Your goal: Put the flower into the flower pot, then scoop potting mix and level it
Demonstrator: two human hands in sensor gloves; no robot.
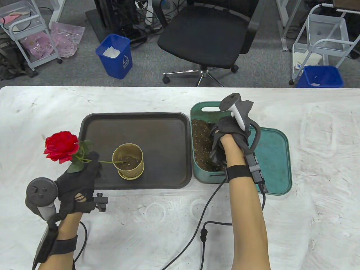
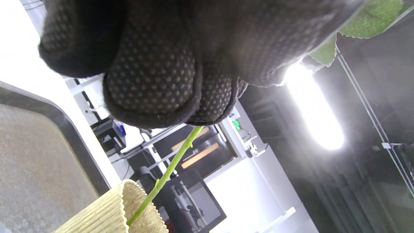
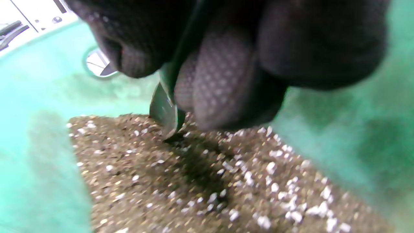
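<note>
While the left hand (image 1: 77,180) pinches the green stem of the red rose (image 1: 61,146) at the near-left corner of the dark tray (image 1: 135,123), the stem's long axis runs nearly level from that grip rightward, its cut end already inside the gold ribbed flower pot (image 1: 128,161), with the bloom on the opposite side of the grip, out past the tray's left edge. The flower is therefore in the pot but leaning steeply, and I judge it needs tipping upright before mix goes around it. Farther right and back, the right hand (image 1: 229,140) is clenched around a small scoop (image 3: 166,113), its metal tip touching the potting mix (image 3: 207,174) just below the fingers inside the green bin (image 1: 202,108). From that grip the pot lies to the left, across the bin wall, well apart; the left hand is much nearer it.
</note>
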